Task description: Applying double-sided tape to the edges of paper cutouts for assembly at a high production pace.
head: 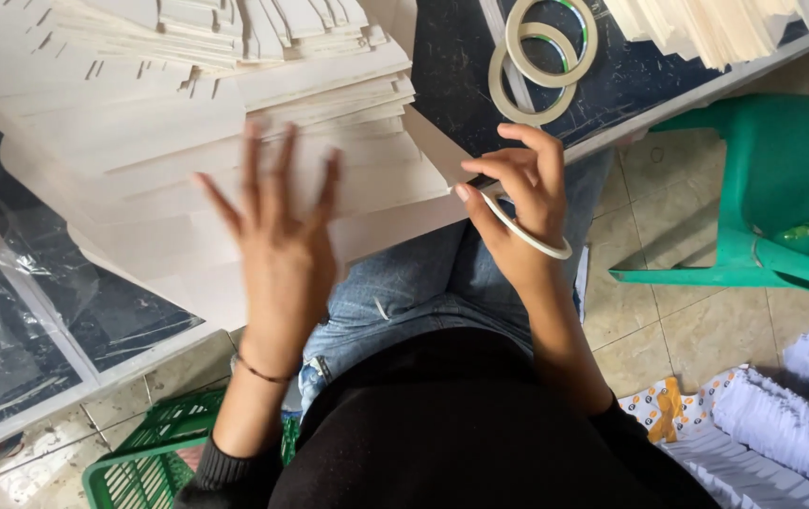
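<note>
Left hand (pixel 282 221) spread, blurred, over the card stack (pixel 235 141); right hand (pixel 522 203) pinches a card corner (pixel 437 151), tape ring (pixel 527 231) on it.

Card sheets (pixel 188 141): cream, plain. Tape rolls (pixel 541 57): off-white, green inner rim. Tape ring (pixel 527 231) in right hand (pixel 522 203): white. Table top (pixel 461 66): dark blue-black, mottled. Chair (pixel 782 188): green. Basket (pixel 155 457): green, grid pattern. Jeans (pixel 414 292): faded blue. Top (pixel 461 434): black. Floor tiles (pixel 668 320): beige.

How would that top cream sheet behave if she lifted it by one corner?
The sheet looks thin and flat, so it would probably bend and droop. Probably light: the right hand pinches its corner with fingertips alone. Lying on a smooth stack, it may slide easily.
</note>
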